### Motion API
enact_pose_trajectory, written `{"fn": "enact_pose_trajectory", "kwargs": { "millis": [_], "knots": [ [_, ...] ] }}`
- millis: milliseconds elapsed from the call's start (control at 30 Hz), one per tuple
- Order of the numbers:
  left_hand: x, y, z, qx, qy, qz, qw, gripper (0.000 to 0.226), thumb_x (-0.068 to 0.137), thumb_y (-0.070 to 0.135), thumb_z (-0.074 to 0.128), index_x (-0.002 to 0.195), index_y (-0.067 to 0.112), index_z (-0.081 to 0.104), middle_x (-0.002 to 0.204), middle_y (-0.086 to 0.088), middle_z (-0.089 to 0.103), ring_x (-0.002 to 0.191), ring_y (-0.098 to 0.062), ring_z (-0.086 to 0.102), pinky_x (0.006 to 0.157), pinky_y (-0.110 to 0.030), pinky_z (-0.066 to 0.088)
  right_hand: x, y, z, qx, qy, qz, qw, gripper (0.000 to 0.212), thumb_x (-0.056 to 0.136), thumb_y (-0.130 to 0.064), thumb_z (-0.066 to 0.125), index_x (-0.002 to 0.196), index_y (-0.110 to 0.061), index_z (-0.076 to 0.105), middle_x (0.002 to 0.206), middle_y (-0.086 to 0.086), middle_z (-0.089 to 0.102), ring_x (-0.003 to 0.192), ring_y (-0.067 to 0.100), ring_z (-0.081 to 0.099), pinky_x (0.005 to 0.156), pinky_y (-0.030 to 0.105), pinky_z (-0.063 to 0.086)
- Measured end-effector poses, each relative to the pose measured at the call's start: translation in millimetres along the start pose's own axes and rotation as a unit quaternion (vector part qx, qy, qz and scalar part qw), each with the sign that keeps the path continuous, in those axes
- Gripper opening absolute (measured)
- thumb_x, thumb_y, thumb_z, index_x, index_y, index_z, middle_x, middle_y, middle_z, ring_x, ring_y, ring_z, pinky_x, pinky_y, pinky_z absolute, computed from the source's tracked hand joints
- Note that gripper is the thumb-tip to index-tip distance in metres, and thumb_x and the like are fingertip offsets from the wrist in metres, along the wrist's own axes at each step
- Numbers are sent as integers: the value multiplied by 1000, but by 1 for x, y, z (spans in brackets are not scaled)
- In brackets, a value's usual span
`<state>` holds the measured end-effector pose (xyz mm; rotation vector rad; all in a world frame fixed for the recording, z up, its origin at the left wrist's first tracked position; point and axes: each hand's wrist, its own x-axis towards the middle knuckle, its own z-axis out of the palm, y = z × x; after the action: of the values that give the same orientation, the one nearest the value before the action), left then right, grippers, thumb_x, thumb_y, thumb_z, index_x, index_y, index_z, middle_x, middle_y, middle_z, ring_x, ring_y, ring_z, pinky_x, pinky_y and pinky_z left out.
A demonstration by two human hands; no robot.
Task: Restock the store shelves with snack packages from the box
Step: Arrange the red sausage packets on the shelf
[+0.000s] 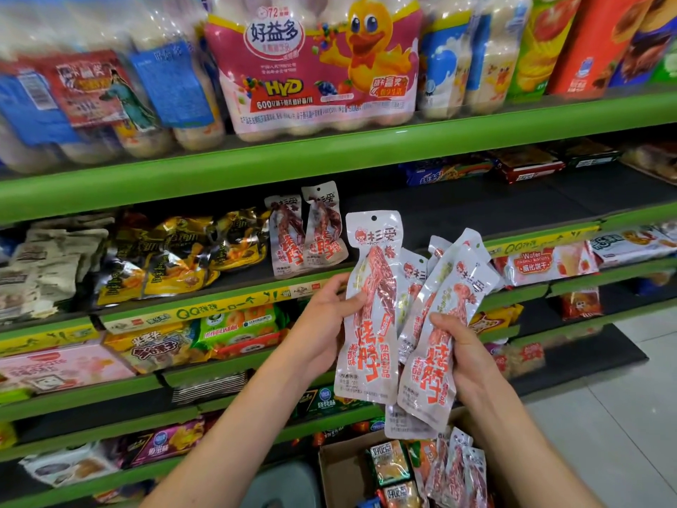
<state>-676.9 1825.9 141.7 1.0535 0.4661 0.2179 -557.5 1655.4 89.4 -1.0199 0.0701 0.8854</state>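
Before the green shelf [329, 155], a person's left hand [322, 317] pinches one long white-and-red snack packet [370, 324] by its edge, thumb on the front. Just right of that packet, the right hand [461, 357] grips a fanned bunch of matching packets [439, 317], fingers curled round them. Two identical packets [306, 232] stand upright on the shelf above the left hand. Below the hands, the cardboard box [340, 467] holds more packets.
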Motion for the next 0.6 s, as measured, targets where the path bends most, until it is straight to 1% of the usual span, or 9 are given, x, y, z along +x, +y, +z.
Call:
{"fn": "enact_pose_trajectory", "kwargs": {
  "millis": [100,200,300,333,400,467,500,533,600],
  "knots": [
    [3,-2,-1,5,10,6,1000,27,93,3,64,116,17,67,108,-17,74,87,-28,73,75,-42,61,0,0,-1,-3,3,2,1000,16,67,-18,71,78,-12,81,91,17,77,75,30,75,72,42,56],
    [7,-5,-3,1,27,5,1000,27,94,-2,60,116,13,66,108,-16,75,88,-26,75,68,-36,61,1,-1,-3,-3,0,6,1000,16,68,-18,71,78,-11,81,91,17,76,75,30,75,72,43,57],
    [12,-7,-3,-5,48,-4,999,30,97,-2,56,122,14,59,102,-12,77,86,-22,75,66,-34,59,1,-2,-4,5,-5,7,1000,15,68,-17,71,79,-11,80,87,16,76,71,28,75,60,38,60],
    [13,-8,-1,-17,56,-8,998,30,98,-1,55,124,15,57,102,-13,77,85,-22,75,67,-35,59,0,-2,-4,9,-7,7,1000,17,68,-17,71,81,-11,79,87,15,77,70,28,75,58,37,60],
    [15,-8,3,-60,63,-15,996,31,101,1,51,124,20,57,104,-14,76,82,-22,74,68,-38,59,-1,-3,-3,11,-8,7,1000,26,68,-16,71,93,-10,75,89,15,77,72,28,75,61,39,59],
    [16,-5,7,-98,61,-16,993,28,101,5,48,121,20,61,97,-12,78,71,-18,72,58,-32,57,-2,-4,-3,9,-10,9,1000,35,69,-17,71,103,-11,70,92,14,77,76,29,75,67,42,57],
    [17,-2,8,-111,49,-19,992,24,100,10,51,119,16,62,89,-9,77,63,-15,69,49,-28,53,-2,-5,-3,8,-11,9,1000,38,69,-18,71,106,-12,69,94,14,77,78,29,75,70,43,56],
    [18,0,8,-128,19,-30,991,24,96,20,55,118,11,60,83,-7,72,55,-14,63,41,-24,48,-1,-6,-3,8,-13,9,1000,40,69,-19,72,108,-12,68,96,14,77,79,29,75,72,44,56],
    [18,4,7,-176,-81,-60,979,49,84,48,65,115,11,55,82,-6,60,48,-13,54,36,-19,40,0,-8,-2,10,-16,7,1000,40,69,-19,72,109,-14,68,97,14,77,81,30,75,75,46,55]
  ]
}}
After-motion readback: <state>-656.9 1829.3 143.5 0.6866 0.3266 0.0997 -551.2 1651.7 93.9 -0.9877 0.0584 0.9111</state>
